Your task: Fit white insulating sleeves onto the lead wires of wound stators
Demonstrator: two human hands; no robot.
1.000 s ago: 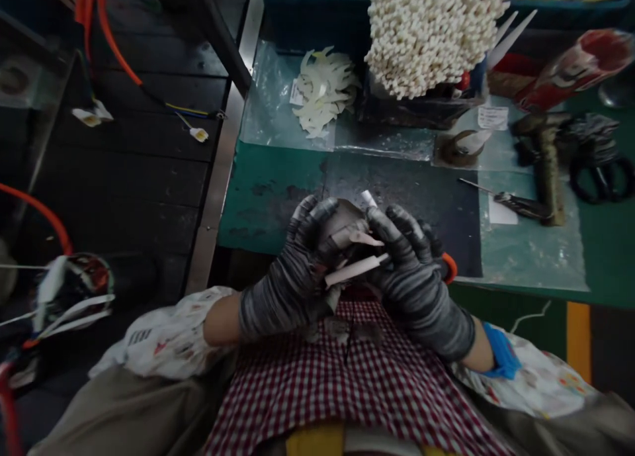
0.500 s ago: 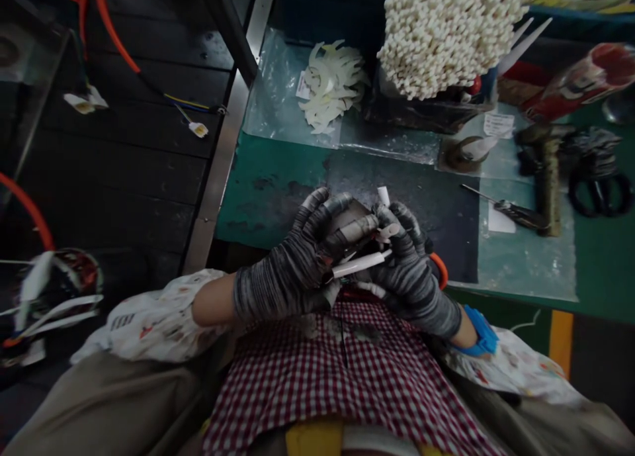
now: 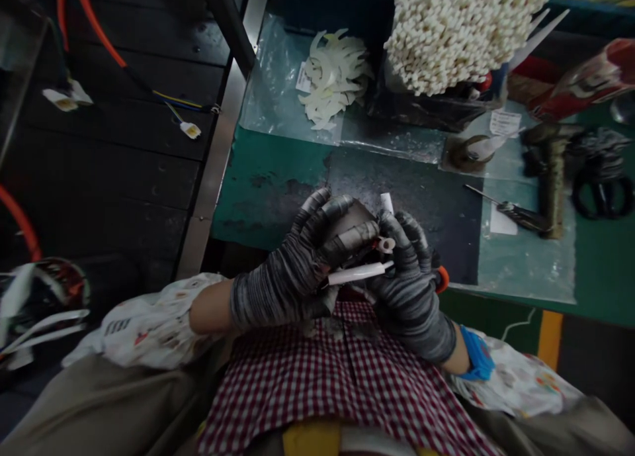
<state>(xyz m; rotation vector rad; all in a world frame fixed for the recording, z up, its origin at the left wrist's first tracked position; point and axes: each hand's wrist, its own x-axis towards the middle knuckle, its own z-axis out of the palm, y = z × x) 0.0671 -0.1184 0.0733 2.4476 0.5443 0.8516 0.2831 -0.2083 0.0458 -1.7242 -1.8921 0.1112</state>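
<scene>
Both gloved hands are closed around a dark motor stator (image 3: 358, 212) held close to my lap at the table's front edge. My left hand (image 3: 297, 264) wraps its left side, fingers curled over the top. On its right side my right hand (image 3: 409, 284) has its fingers bent in at the wire ends. A white sleeve (image 3: 360, 273) lies across the gap between the hands, and a short white tube end (image 3: 385, 245) pokes up by the right fingertips. Most of the stator and its wires are hidden by the gloves. An orange cable (image 3: 442, 279) shows beside my right hand.
On the green table (image 3: 268, 171) lie pale curved strips (image 3: 335, 79), a box with a bundle of white tubes (image 3: 461, 36), a screwdriver (image 3: 523, 216), a hammer (image 3: 555, 178) and scissors (image 3: 602, 191). Another wound motor part (image 3: 62, 284) stands on the left by dark slats (image 3: 133, 178).
The fingers of my right hand have shifted slightly around the white tube ends. My left hand keeps its hold. The view has moved a little to the right.
</scene>
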